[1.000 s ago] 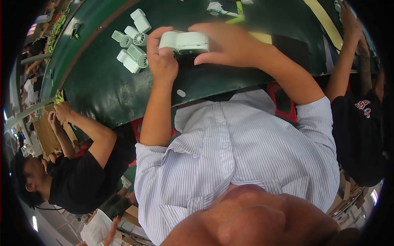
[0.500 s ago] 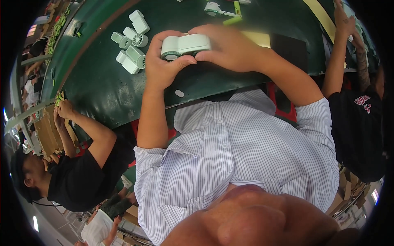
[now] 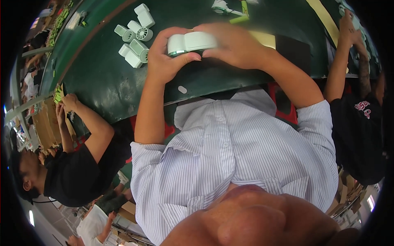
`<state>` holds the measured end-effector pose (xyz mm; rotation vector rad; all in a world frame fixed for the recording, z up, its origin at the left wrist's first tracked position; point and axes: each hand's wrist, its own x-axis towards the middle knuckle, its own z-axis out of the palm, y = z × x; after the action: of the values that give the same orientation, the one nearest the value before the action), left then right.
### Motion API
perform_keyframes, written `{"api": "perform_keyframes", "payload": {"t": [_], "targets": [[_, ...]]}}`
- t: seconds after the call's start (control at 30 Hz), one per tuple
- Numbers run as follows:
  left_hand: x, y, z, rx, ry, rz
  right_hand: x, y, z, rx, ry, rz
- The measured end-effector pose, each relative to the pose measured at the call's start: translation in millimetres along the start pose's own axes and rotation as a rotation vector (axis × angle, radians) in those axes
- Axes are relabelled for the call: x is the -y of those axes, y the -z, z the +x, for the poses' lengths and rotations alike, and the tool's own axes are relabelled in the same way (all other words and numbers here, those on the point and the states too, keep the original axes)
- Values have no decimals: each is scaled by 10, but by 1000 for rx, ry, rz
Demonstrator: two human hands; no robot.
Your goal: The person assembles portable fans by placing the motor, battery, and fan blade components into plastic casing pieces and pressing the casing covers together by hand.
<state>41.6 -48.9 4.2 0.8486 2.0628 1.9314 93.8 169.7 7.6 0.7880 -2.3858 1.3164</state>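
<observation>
Between both my hands is a pale mint-green plastic casing (image 3: pixel 193 42), rounded at one end, with a shiny green band along its lower edge. My left hand (image 3: pixel 164 55) wraps its left end, thumb along the near side. My right hand (image 3: pixel 234 47) grips the other end, its thumb tip close to the left one; motion blurs its back. Left of my hands, on the green table (image 3: pixel 106 78), lie several similar mint-green parts (image 3: pixel 144 16), some with a round spoked grille (image 3: pixel 143 34). The casing's far side is hidden by my fingers.
A small whitish oval piece (image 3: pixel 182 89) lies near the table's front edge. Beyond my hands are a white-and-green part (image 3: pixel 221 6) and bright green strips (image 3: pixel 239 19). A yellow sheet (image 3: pixel 264 39) and dark sheet (image 3: pixel 293 53) lie right. Co-workers sit at left (image 3: pixel 78 176) and right (image 3: pixel 357 135).
The casing, still in both hands, has tilted a little, so less of its near underside shows. The whole view has shifted slightly. The left co-worker's hands have moved a little.
</observation>
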Motion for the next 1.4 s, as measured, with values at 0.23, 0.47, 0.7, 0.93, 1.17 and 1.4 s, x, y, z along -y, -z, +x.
{"api": "perform_keyframes", "payload": {"t": [0.23, 0.47, 0.7, 0.93, 1.17, 1.4], "targets": [[-65, 157, 10, 80, -53, -292, 89, 141, 37, 184, -502, 566], [-101, 60, 208, 68, 295, -13, -95, 25, 70, 488, -848, 1378], [-104, -17, 237, 87, 371, -156, -131, -66, -70, 379, -845, 1532], [71, 46, 179, 175, 241, -332, 51, -54, -56, 199, -791, 982], [91, 14, 115, 132, 278, -424, 107, -116, -50, 93, -751, 791], [36, -7, 117, 91, 293, -433, 115, -109, -35, 124, -733, 692]]}}
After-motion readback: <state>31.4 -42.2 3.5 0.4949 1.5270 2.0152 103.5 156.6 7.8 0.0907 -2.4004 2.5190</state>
